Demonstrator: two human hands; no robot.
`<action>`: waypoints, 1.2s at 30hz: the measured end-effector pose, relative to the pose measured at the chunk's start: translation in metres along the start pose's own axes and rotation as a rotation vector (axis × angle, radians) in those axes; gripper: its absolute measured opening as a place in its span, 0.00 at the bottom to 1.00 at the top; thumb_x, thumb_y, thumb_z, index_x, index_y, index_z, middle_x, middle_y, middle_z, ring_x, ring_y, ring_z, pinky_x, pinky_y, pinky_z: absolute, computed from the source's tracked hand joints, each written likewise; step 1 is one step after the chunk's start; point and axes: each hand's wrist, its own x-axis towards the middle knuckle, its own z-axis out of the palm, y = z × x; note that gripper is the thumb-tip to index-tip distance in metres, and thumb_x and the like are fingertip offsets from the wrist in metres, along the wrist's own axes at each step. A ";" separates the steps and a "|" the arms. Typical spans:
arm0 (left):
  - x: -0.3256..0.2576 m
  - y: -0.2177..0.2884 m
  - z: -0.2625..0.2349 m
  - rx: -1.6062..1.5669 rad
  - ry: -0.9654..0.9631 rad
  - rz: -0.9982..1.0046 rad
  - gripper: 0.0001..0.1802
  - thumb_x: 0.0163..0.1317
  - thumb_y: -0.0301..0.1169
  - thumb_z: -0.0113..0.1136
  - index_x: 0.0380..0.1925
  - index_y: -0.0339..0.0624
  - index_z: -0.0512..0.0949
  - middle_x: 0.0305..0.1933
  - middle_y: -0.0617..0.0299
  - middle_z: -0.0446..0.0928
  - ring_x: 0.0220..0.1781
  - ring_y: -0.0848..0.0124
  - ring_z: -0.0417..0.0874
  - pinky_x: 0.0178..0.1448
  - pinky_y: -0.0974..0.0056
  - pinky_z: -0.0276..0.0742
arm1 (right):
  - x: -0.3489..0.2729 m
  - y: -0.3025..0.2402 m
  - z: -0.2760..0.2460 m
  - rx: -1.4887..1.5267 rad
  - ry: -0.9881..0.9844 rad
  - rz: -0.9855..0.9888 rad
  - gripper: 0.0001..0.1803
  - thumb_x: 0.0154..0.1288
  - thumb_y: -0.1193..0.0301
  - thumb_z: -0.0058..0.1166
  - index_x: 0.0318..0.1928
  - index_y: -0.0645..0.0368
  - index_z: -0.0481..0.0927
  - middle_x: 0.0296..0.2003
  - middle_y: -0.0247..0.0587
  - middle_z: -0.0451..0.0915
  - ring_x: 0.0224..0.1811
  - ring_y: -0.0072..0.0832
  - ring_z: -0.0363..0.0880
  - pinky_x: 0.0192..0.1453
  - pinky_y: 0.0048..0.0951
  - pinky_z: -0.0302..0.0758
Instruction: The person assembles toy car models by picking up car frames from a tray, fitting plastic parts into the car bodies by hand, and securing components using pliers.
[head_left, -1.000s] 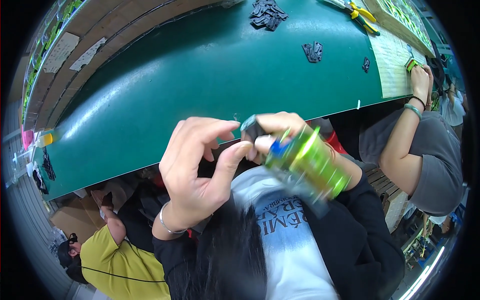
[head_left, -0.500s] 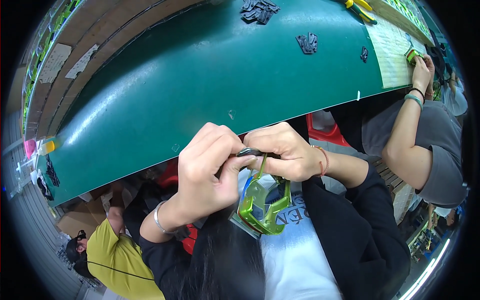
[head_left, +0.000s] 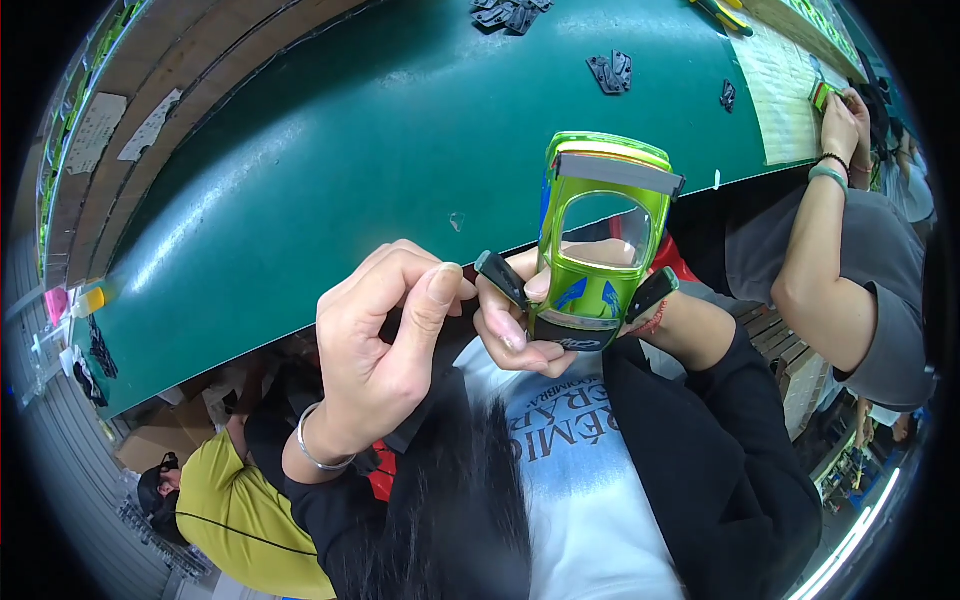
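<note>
A glossy green toy car body shell point(head_left: 590, 279) with blue decals and a grey strip across one end is raised above the table's near edge. My right hand point(head_left: 515, 345) grips its lower end from below. Two dark doors, one on the left point(head_left: 502, 278) and one on the right point(head_left: 655, 293), swing outward from its sides. Close to the left door, but apart from it, my left hand point(head_left: 380, 335) is closed with thumb pressed to forefinger. Nothing shows between those fingers.
On the green table point(head_left: 330, 190) lie black plastic parts in a far pile point(head_left: 512, 16) and smaller groups point(head_left: 610, 72). Yellow-handled pliers point(head_left: 722, 16) lie far right by a pale sheet point(head_left: 785, 110). A co-worker's hands point(head_left: 842, 130) hold a green piece there. A tiered rack point(head_left: 150, 190) stands left.
The car shell has been raised and turned, so its outer top now shows with both doors swung out. My left hand has come away from it, leftward; my right hand keeps hold.
</note>
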 end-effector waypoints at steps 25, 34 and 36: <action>0.028 0.005 0.000 0.327 -0.003 0.280 0.08 0.74 0.27 0.60 0.37 0.33 0.81 0.34 0.56 0.80 0.33 0.65 0.78 0.38 0.64 0.73 | -0.009 0.004 0.017 -0.127 0.378 -0.049 0.25 0.77 0.60 0.61 0.64 0.63 0.75 0.47 0.38 0.83 0.48 0.27 0.85 0.48 0.27 0.82; 0.189 0.037 0.092 0.749 0.069 0.935 0.08 0.63 0.29 0.69 0.40 0.38 0.82 0.40 0.54 0.82 0.45 0.54 0.84 0.46 0.55 0.80 | -0.052 -0.003 0.027 -0.306 0.422 -0.252 0.22 0.82 0.64 0.54 0.66 0.65 0.74 0.57 0.42 0.82 0.55 0.20 0.82 0.61 0.26 0.79; 0.240 0.039 0.134 0.860 0.107 0.975 0.15 0.69 0.41 0.67 0.38 0.38 0.85 0.45 0.52 0.85 0.49 0.55 0.86 0.48 0.56 0.84 | -0.058 -0.011 0.038 -0.258 0.407 -0.333 0.22 0.83 0.63 0.54 0.65 0.64 0.71 0.58 0.39 0.80 0.51 0.17 0.80 0.59 0.24 0.78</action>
